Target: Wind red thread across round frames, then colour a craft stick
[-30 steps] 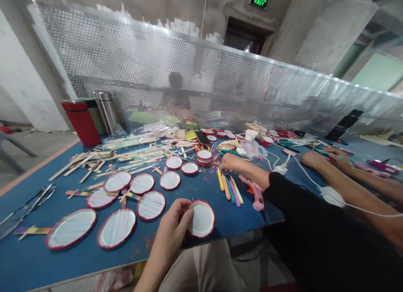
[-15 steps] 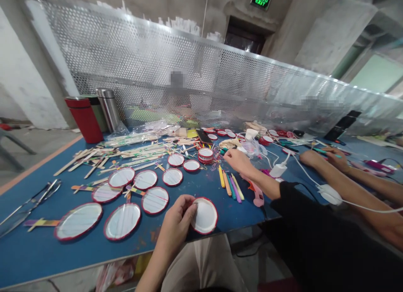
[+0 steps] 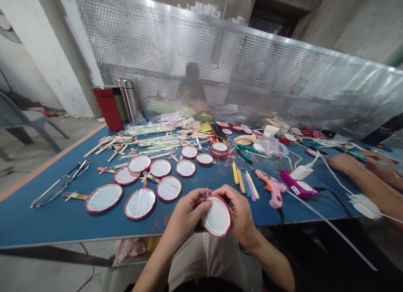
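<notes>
Got both my hands together on the red-rimmed white disc [image 3: 217, 216]: left hand [image 3: 189, 210] pinching its far-left rim, right hand [image 3: 239, 212] wrapped round its right side. Its long axis runs near-far, top tipped slightly left, face up, just past the near edge of the blue table [image 3: 63, 218].

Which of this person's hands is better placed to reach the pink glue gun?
Likely the right hand: it holds the red-rimmed white disc on the side nearer the glue gun; the left hand is on the far side.
</notes>
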Action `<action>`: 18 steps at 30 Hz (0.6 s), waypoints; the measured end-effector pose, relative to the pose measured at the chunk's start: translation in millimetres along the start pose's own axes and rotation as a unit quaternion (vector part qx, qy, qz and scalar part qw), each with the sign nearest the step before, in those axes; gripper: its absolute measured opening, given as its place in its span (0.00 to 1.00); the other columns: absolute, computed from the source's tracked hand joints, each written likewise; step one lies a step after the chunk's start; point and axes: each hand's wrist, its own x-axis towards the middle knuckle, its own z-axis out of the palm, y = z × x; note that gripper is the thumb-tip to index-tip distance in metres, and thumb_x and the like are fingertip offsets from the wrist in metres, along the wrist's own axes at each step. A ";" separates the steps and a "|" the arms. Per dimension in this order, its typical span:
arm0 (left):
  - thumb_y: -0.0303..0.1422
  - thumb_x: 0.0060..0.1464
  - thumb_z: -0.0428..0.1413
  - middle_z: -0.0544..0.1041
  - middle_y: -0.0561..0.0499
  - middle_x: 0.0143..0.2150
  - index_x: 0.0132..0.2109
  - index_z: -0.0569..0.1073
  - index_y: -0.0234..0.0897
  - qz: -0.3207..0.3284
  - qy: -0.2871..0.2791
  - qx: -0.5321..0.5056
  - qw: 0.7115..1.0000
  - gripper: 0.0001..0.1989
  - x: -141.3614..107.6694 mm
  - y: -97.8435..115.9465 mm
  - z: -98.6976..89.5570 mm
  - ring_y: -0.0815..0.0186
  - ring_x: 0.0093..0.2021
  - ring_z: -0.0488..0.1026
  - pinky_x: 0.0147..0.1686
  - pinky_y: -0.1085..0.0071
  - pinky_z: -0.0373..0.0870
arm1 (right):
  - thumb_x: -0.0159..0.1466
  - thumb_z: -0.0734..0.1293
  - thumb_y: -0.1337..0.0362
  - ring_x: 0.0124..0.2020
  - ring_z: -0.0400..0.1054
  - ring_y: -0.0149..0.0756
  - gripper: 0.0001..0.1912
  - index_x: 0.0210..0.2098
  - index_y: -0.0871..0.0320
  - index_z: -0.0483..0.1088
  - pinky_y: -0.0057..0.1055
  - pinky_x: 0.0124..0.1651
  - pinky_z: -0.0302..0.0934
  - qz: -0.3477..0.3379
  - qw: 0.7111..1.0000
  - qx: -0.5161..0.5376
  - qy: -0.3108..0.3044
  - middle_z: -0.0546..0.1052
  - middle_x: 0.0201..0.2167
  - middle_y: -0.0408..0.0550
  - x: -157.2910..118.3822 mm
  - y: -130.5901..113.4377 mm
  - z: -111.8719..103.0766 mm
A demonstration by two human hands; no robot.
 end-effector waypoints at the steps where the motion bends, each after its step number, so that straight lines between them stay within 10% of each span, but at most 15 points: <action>1: 0.39 0.48 0.59 0.73 0.54 0.30 0.42 0.72 0.35 0.003 0.014 0.000 1.000 0.16 -0.6 0.1 -0.3 0.70 0.28 0.67 0.28 0.76 0.61 | 0.63 0.64 0.65 0.31 0.67 0.33 0.04 0.33 0.57 0.71 0.27 0.33 0.60 -0.004 1.000 0.006 -0.002 0.74 0.30 0.45 -1.3 -0.1 1.7; 6: 0.39 0.49 0.58 0.72 0.53 0.28 0.36 0.72 0.35 0.025 0.045 0.025 0.998 0.12 -1.7 0.4 -1.0 0.70 0.28 0.66 0.27 0.77 0.61 | 0.58 0.67 0.65 0.30 0.65 0.33 0.02 0.32 0.57 0.70 0.27 0.31 0.58 0.094 0.989 0.114 0.016 0.73 0.28 0.43 -4.0 -1.8 11.8; 11: 0.38 0.50 0.57 0.68 0.56 0.25 0.34 0.69 0.36 0.008 0.024 0.045 0.999 0.09 -2.7 1.2 -1.1 0.72 0.24 0.63 0.23 0.79 0.58 | 0.52 0.72 0.57 0.21 0.60 0.27 0.13 0.28 0.58 0.66 0.23 0.24 0.55 0.307 0.876 0.372 0.025 0.69 0.22 0.39 5.7 -1.6 15.8; 18: 0.33 0.52 0.55 0.65 0.58 0.25 0.35 0.69 0.35 0.010 -0.037 0.114 0.993 0.06 -4.6 4.2 -0.7 0.74 0.24 0.60 0.23 0.79 0.57 | 0.52 0.72 0.55 0.17 0.54 0.23 0.16 0.27 0.58 0.64 0.22 0.21 0.50 0.328 0.840 0.433 0.017 0.68 0.21 0.38 17.6 0.1 7.2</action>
